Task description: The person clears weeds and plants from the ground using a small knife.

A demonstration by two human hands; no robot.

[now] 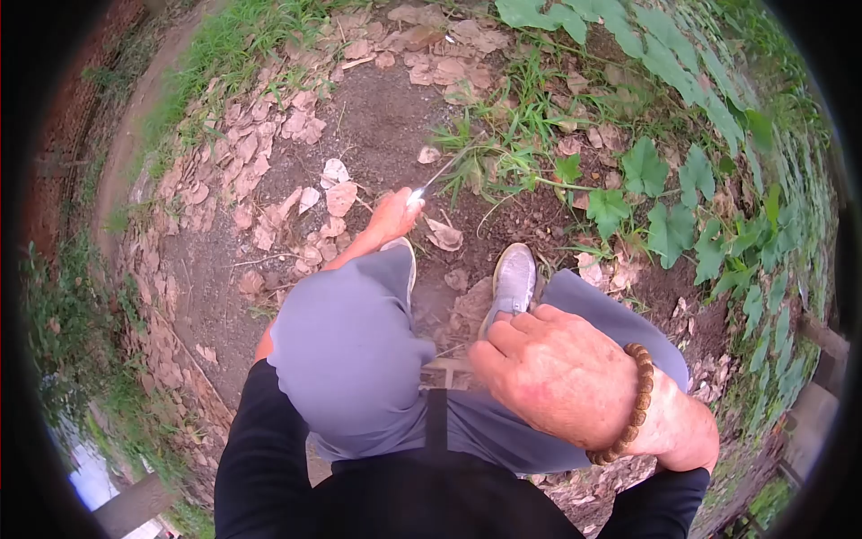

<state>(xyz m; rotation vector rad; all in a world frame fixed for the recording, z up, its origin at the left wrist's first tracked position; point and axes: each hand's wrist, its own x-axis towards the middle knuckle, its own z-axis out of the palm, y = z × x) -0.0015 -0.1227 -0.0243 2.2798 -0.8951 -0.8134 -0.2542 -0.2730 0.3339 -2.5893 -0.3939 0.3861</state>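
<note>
My left hand (395, 216) reaches down past my left knee, its fingers wrapped round a thin-bladed hand tool (440, 172). The tool's narrow metal blade points up and to the right, its tip among a tuft of grass (469, 160). Glare on the grip end hides its shape. Close in front of my body, my right hand (561, 373) is closed over my right leg, with a brown beaded bracelet (639, 404) at the wrist. Its curled fingers hide whatever may be inside them.
Broad-leaved green vines (669, 229) spread along the right side. Dry leaves (242, 171) cover much of the soil (373, 117). My right shoe (514, 280) stands on dark earth. Taller grass (215, 76) grows at the upper left, and a wooden beam (135, 508) shows at the lower left.
</note>
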